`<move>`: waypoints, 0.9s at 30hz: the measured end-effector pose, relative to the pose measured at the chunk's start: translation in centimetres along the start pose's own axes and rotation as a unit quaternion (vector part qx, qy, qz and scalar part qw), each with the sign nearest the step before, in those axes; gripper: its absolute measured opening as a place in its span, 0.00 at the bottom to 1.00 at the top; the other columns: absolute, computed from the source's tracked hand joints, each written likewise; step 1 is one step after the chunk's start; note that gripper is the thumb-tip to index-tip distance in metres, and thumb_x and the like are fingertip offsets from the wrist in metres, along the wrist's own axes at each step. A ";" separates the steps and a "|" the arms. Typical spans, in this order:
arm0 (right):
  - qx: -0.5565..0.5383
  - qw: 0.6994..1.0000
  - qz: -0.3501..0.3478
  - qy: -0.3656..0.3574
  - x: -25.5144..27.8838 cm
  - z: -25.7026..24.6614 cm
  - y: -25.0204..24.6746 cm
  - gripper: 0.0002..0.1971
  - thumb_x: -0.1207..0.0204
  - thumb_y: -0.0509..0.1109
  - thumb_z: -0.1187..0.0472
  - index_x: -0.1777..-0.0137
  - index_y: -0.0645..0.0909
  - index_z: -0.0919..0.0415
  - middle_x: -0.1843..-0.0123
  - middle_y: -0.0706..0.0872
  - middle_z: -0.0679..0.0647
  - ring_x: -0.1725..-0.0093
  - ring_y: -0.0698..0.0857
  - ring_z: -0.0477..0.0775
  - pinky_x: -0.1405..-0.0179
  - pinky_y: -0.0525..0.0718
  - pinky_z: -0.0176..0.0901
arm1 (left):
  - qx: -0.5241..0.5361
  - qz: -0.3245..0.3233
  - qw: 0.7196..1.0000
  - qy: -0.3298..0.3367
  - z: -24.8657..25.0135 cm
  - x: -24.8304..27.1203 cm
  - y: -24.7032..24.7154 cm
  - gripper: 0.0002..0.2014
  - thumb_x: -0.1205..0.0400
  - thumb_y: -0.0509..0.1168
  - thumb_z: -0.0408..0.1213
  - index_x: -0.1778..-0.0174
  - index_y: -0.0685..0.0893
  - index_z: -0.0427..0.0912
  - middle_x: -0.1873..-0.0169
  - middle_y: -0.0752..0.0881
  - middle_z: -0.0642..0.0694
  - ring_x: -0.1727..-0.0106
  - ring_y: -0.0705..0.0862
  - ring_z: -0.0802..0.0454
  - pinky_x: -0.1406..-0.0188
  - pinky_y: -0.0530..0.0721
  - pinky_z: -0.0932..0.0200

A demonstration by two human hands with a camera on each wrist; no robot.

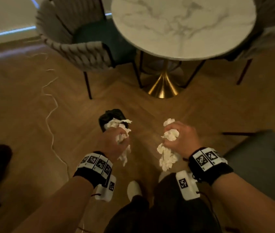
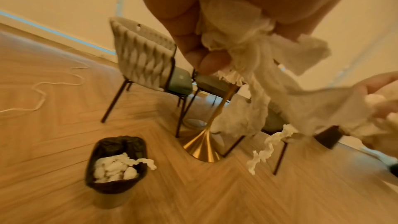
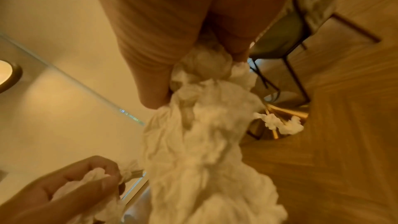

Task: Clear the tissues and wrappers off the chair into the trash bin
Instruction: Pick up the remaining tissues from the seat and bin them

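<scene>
My left hand grips a crumpled bunch of white tissues, held just above and near the small trash bin with its black liner on the floor. In the left wrist view the bin holds several white tissues, one hanging over its rim. My right hand grips a second bunch of tissues, whose loose ends hang down between my wrists. The right wrist view shows that bunch trailing from my curled fingers. A dark chair seat lies at the right edge.
A round marble table on a gold pedestal stands ahead, with a woven grey chair to its left and another at far right. A white cord snakes across the wooden floor at left. My feet are below.
</scene>
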State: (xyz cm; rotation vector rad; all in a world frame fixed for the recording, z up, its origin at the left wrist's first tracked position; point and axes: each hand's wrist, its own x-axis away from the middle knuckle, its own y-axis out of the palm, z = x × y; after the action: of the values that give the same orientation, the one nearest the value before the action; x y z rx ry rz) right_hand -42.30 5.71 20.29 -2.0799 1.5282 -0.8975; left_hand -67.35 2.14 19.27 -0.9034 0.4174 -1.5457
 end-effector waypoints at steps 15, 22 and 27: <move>-0.022 0.972 -0.194 -0.130 -23.2 -1.2 21.0 0.11 0.41 0.79 0.59 0.57 0.87 0.52 0.55 0.84 0.45 0.56 0.84 0.43 0.55 0.83 0.39 | 0.005 -0.023 0.973 -0.230 -23.1 -21.2 2.2 0.12 0.21 0.65 0.45 0.43 0.81 0.48 0.50 0.78 0.48 0.45 0.81 0.42 0.50 0.79 0.53; 0.028 0.967 -0.193 -0.162 -28.8 4.0 27.5 0.12 0.40 0.80 0.60 0.56 0.87 0.52 0.55 0.83 0.44 0.56 0.81 0.41 0.59 0.77 0.24 | -0.006 -0.105 0.959 -0.263 -34.0 -31.2 13.0 0.25 0.22 0.64 0.55 0.29 0.71 0.55 0.30 0.70 0.41 0.39 0.79 0.38 0.44 0.76 0.51; 0.026 0.969 -0.181 -0.168 -31.0 5.5 32.0 0.12 0.41 0.80 0.62 0.55 0.88 0.56 0.55 0.84 0.47 0.56 0.81 0.42 0.58 0.75 0.21 | -0.010 -0.160 0.959 -0.235 -38.0 -31.4 16.2 0.32 0.23 0.67 0.52 0.23 0.63 0.58 0.26 0.70 0.41 0.31 0.75 0.37 0.37 0.75 0.49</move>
State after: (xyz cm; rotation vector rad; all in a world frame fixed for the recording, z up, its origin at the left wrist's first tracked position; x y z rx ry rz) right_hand -66.41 24.57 -12.51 -2.3686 0.9608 -0.6469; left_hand -85.97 19.99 -25.83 -1.3641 -0.0609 -1.5488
